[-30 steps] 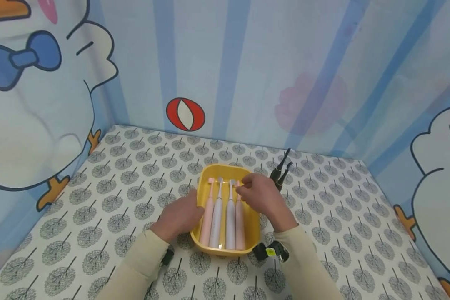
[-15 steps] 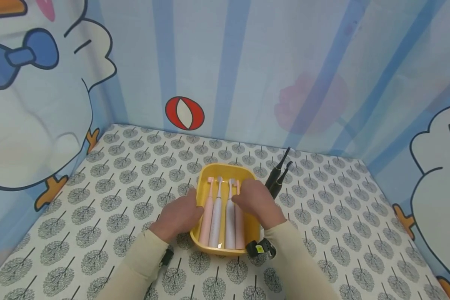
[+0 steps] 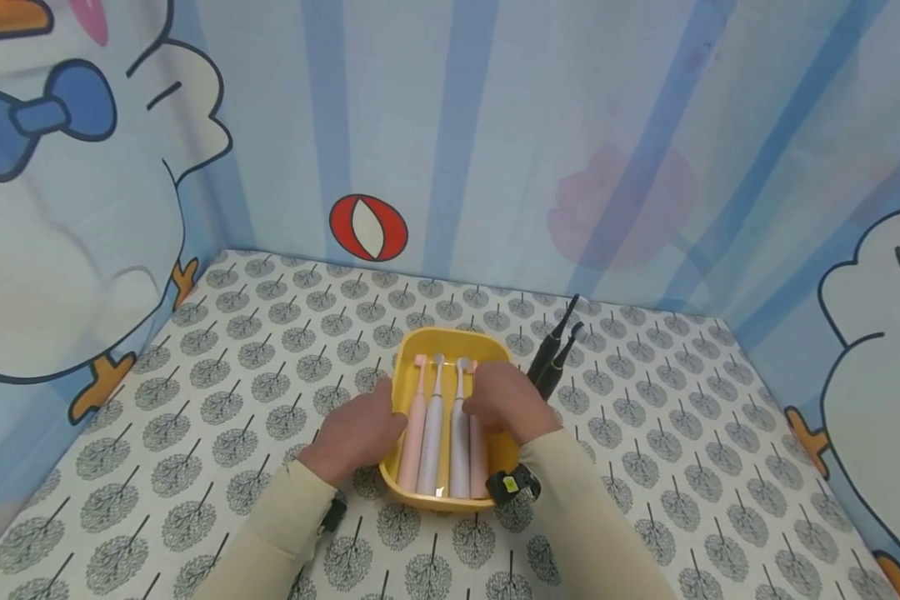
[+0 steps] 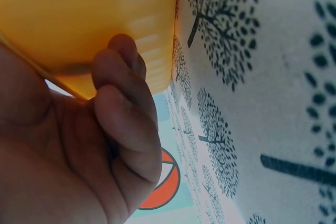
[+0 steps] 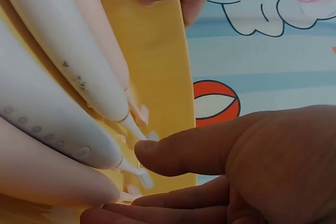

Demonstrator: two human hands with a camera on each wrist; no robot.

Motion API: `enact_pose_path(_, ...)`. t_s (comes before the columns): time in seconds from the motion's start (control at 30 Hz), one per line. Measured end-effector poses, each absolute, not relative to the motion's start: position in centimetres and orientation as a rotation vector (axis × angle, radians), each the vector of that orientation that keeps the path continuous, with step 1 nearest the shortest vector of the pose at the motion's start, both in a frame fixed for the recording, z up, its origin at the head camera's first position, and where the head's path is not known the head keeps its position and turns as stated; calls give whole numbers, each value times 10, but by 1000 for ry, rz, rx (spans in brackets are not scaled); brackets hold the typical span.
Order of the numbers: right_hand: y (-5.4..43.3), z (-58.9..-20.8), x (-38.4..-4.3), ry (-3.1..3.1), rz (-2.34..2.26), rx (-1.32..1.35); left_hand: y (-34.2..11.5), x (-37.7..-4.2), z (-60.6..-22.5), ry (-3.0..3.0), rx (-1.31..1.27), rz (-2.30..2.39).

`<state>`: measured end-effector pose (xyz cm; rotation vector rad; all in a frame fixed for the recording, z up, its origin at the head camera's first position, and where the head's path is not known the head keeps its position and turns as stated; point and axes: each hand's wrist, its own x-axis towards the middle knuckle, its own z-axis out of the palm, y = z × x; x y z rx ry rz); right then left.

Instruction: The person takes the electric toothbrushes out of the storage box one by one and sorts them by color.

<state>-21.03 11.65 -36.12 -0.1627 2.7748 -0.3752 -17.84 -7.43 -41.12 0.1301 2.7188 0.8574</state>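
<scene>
A yellow tray (image 3: 438,502) on the cloth holds electric toothbrushes side by side: a pink toothbrush (image 3: 413,442) at left, two pale lavender-white toothbrushes, and another pink toothbrush (image 3: 478,458) at right. My left hand (image 3: 354,435) grips the tray's left wall, thumb inside and curled fingers (image 4: 128,121) outside. Over the right side of the tray is my right hand (image 3: 508,402), near the brush heads. In the right wrist view its thumb (image 5: 173,153) and fingers extend apart, with fingertips by the neck of the right pink toothbrush (image 5: 52,174); whether they touch it, I cannot tell.
Two black electric toothbrushes (image 3: 546,350) lie on the cloth just right of the tray, partly behind my right hand. Tree-patterned cloth (image 3: 270,333) covers the table. A blue-striped curtain (image 3: 405,125) with cartoon prints stands behind and at both sides.
My right hand has moved left and slightly down over the tray, now covering more of the right pink toothbrush. The left hand keeps its hold on the tray wall.
</scene>
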Motion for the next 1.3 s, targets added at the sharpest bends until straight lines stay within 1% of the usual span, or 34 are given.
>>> enact_pose_path(0.6,109,-367,-214,2752,-305,-125,-75,-179,-411,2744,139,813)
enact_pose_path(0.87,106,-377,-216,2836,-151,-239,-75,-178,-412,2739,145,825)
enact_pose_path(1.3,106,-383,-218,2851,-144,-272,-75,-178,-411,2756,157,818)
